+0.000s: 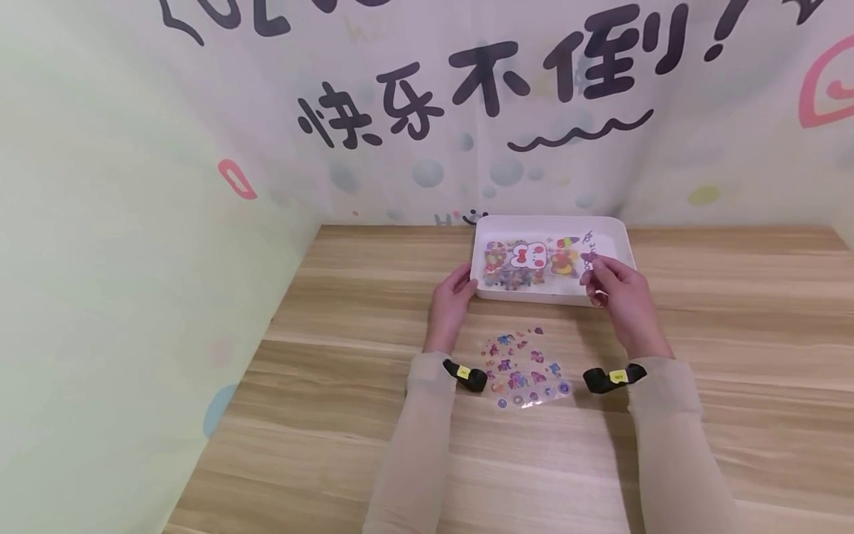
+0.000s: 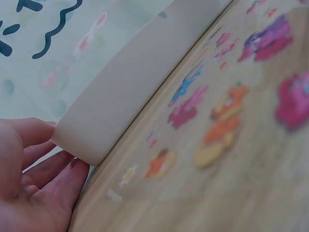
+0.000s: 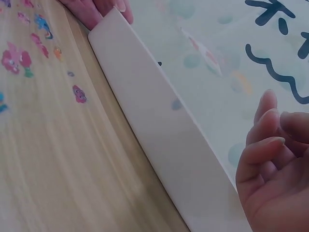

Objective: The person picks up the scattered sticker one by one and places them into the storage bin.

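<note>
A white tray [image 1: 617, 241] stands at the back of the wooden table, with colourful sticker sheets [image 1: 527, 261] lying in it. My left hand [image 1: 467, 285] holds the tray's near left corner [image 2: 96, 121], thumb [image 2: 21, 133] on one side and fingers [image 2: 58, 176] on the other. My right hand [image 1: 590, 278] hovers over the tray's near right edge and pinches a clear sheet with purple stickers [image 1: 589, 248]. In the right wrist view its fingers [image 3: 263, 145] are curled beside the tray wall [image 3: 159, 135]. Another sticker sheet [image 1: 523, 367] lies flat on the table between my wrists.
A printed backdrop [image 1: 467, 96] hangs right behind the tray, and a pale green wall [image 1: 100, 259] closes the left side. The wooden table [image 1: 747, 311] stretches out to the right and towards me.
</note>
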`<state>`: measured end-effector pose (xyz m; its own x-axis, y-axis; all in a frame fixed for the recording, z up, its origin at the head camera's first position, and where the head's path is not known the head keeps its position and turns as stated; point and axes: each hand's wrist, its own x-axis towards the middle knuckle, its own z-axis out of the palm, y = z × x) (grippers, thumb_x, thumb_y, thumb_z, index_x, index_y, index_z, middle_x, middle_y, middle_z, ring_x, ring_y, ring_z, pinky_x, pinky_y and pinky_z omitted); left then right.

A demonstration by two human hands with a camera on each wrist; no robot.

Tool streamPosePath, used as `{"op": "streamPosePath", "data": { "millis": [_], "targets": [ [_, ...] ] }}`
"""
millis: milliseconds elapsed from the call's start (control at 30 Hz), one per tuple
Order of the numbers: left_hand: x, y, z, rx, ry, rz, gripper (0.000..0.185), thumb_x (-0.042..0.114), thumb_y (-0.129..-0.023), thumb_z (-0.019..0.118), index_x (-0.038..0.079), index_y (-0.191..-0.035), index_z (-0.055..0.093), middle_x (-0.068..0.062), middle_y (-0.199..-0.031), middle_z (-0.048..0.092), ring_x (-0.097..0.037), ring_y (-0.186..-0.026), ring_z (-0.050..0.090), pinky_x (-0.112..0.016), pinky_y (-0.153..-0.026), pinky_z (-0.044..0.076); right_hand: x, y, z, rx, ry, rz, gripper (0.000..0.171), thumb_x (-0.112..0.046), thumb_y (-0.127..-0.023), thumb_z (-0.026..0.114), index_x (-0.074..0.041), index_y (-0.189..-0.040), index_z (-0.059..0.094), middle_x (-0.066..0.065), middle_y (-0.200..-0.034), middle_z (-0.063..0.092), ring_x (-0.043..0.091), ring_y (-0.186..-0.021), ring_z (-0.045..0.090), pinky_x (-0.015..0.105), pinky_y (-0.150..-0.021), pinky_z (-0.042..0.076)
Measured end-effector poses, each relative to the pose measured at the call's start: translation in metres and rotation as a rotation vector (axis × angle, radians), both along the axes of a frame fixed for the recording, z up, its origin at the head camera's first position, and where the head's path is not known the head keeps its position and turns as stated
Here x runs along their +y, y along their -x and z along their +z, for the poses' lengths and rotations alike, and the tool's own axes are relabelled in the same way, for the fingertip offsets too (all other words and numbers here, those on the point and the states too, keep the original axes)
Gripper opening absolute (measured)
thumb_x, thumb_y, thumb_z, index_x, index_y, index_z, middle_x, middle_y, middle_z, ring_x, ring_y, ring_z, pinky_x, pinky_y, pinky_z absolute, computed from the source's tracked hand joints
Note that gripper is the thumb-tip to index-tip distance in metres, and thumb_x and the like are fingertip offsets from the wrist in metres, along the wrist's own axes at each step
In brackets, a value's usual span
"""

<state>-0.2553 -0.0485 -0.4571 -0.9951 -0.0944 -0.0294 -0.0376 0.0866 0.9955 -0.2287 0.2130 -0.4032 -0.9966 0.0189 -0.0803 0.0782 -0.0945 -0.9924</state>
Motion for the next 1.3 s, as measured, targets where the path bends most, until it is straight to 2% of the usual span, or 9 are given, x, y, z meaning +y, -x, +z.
{"op": "streamPosePath", "data": {
  "millis": [300,600,1067,1167,1233,1300],
  "targets": [
    [-0.001,0.001,-0.001,-0.011,0.007,-0.002,0.038,0.024,-0.087,0.057,0.029,-0.125,0.050,0.010,-0.125,0.051,-0.003,-0.109,0.049,-0.017,-0.086,0.044,-0.003,0.008,0.000,-0.016,-0.076,-0.003,0.047,-0.037,-0.089,0.048,-0.005,-0.124,0.047,0.004,-0.091,0.056,0.013,-0.075,0.049,0.018,-0.057,0.045],
    [-0.001,0.000,-0.001,0.025,0.004,-0.008,0.044,0.023,-0.088,0.057,0.016,-0.130,0.047,0.003,-0.126,0.051,-0.007,-0.110,0.050,-0.018,-0.087,0.044,-0.006,0.018,0.000,-0.008,-0.152,0.007,0.048,-0.038,-0.091,0.045,-0.008,-0.129,0.046,0.011,-0.099,0.054,0.014,-0.078,0.050,0.018,-0.057,0.045],
    [0.000,0.000,-0.002,0.005,0.003,0.008,0.039,0.026,-0.087,0.057,0.025,-0.126,0.050,0.006,-0.125,0.051,-0.004,-0.109,0.050,-0.016,-0.086,0.044,-0.007,0.028,-0.005,-0.012,-0.330,0.004,0.050,-0.044,-0.090,0.043,-0.014,-0.130,0.047,0.013,-0.107,0.053,0.016,-0.084,0.051,0.022,-0.065,0.046],
    [0.000,-0.001,-0.003,0.004,0.014,0.008,0.040,0.028,-0.087,0.057,0.026,-0.126,0.050,0.008,-0.125,0.051,-0.003,-0.109,0.049,-0.016,-0.087,0.043,-0.006,0.032,-0.009,-0.015,-0.367,-0.008,0.052,-0.048,-0.088,0.045,-0.015,-0.128,0.050,0.011,-0.105,0.057,0.017,-0.084,0.052,0.025,-0.066,0.048],
    [0.000,0.000,-0.004,0.005,0.011,0.008,0.040,0.028,-0.087,0.057,0.026,-0.126,0.050,0.008,-0.125,0.051,-0.002,-0.109,0.049,-0.016,-0.087,0.043,-0.003,0.039,-0.020,-0.001,-0.389,-0.020,0.054,-0.053,-0.085,0.047,-0.018,-0.125,0.053,0.008,-0.103,0.059,0.018,-0.084,0.053,0.026,-0.059,0.049],
    [-0.001,0.000,-0.003,0.004,0.006,0.006,0.040,0.027,-0.087,0.057,0.026,-0.126,0.050,0.007,-0.125,0.051,-0.003,-0.109,0.049,-0.015,-0.087,0.043,-0.002,0.040,-0.023,-0.003,-0.405,-0.020,0.056,-0.056,-0.083,0.047,-0.019,-0.124,0.054,0.008,-0.102,0.060,0.019,-0.085,0.054,0.029,-0.059,0.049]
  ]
}}
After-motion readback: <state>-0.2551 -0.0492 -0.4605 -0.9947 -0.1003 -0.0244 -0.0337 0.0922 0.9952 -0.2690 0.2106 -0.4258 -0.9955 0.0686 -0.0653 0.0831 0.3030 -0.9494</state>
